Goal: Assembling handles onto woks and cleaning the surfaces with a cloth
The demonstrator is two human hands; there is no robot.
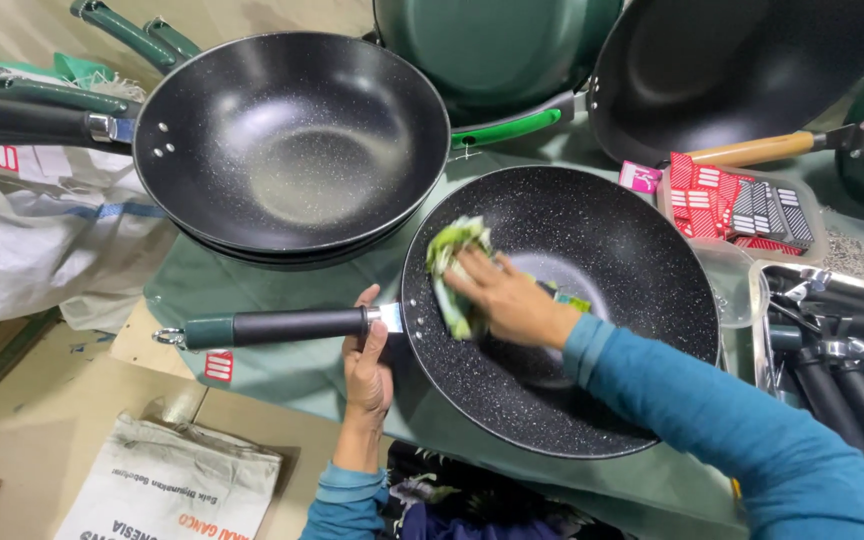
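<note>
My left hand (367, 365) grips the handle (292, 326) of the speckled black wok (632, 270) on the green-covered table (282, 370). My right hand (507, 300) presses a green cloth (452, 262) flat-fingered against the wok's inner wall, near the handle rivets.

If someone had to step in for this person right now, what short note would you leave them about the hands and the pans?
Left hand: grips the black handle of the black speckled non-stick wok, steadying it.
Right hand: presses a green-and-white cloth on the wok's inner wall near the handle.
Nearby: stacked black woks behind, a metal tray of loose handles to the right.
Done: wiping is under way.
Left: cannot tell how much of the inside remains.
</note>
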